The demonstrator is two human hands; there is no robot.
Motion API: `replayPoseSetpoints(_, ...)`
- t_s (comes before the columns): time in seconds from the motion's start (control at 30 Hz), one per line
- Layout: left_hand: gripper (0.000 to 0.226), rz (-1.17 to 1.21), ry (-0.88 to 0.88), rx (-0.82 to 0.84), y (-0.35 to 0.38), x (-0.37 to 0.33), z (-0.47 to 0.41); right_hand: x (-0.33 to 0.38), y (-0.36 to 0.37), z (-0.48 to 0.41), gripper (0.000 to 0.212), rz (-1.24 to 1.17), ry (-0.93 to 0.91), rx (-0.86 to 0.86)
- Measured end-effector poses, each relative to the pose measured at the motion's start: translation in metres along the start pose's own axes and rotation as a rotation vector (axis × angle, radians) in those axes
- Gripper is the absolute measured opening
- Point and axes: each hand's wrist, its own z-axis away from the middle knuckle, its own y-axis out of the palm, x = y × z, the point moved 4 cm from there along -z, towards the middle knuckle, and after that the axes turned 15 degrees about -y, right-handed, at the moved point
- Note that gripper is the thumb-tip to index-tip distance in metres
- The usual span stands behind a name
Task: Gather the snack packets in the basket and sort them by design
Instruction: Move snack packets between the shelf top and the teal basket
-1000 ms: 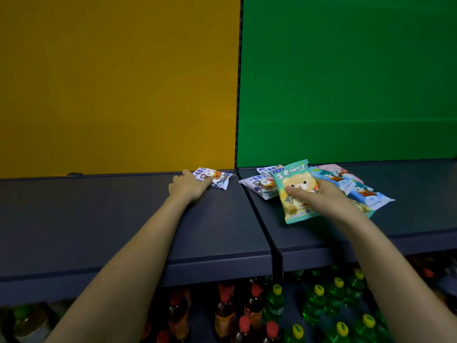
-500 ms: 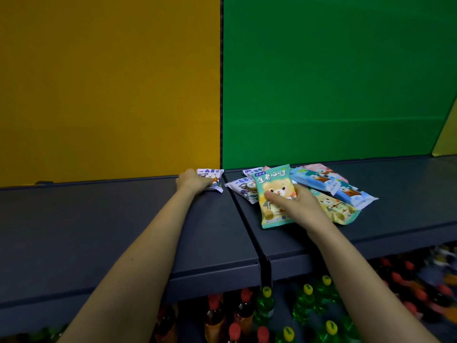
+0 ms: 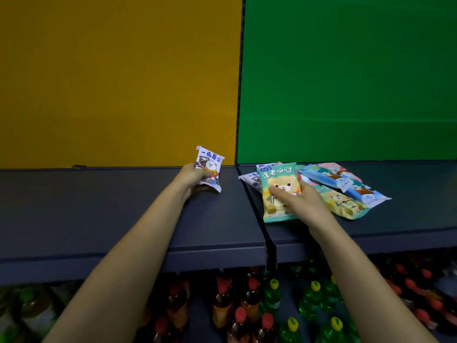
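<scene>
My left hand (image 3: 191, 178) grips a small white-and-purple snack packet (image 3: 209, 167) and holds it upright above the dark shelf (image 3: 123, 206), near the yellow back panel. My right hand (image 3: 303, 201) holds a green bear packet (image 3: 278, 191), thumb across its front, at the left of a pile. In that pile lie a second green bear packet (image 3: 346, 206), blue packets (image 3: 329, 178), a pink packet (image 3: 337, 168) and white-purple packets (image 3: 251, 179). No basket is in view.
A gap (image 3: 257, 219) splits the left and right shelf boards. Yellow panel (image 3: 118, 80) and green panel (image 3: 346, 78) stand behind. Below the shelf stand red-capped bottles (image 3: 241, 315) and green yellow-capped bottles (image 3: 314, 298).
My left hand has picked the white-purple packet off the shelf and raised it upright. My right hand still holds the green bear packet at the pile.
</scene>
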Motion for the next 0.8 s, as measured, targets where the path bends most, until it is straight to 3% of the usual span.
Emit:
replayPoseSetpoints(0.2,0.024,0.2,0.111,-0.23,-0.119,0.03,0.114,0.043,0.073,0.019,0.02,-0.193,-0.073,0.171)
replayPoseSetpoints(0.43,0.02,0.382,0.122,-0.707,-0.271,0.157,0.307,0.099,0.216,0.106,0.03,-0.394,-0.104,0.56)
replayPoseSetpoints(0.6,0.019,0.45,-0.025,-1.098,-0.33,0.273,0.439,0.125,0.324,0.214,0.024,-0.483,-0.075,0.882)
replayPoseSetpoints(0.8,0.019,0.607,-0.221,-1.386,-0.346,0.397,0.573,0.137,0.437,0.38,0.013,-0.52,-0.012,1.261)
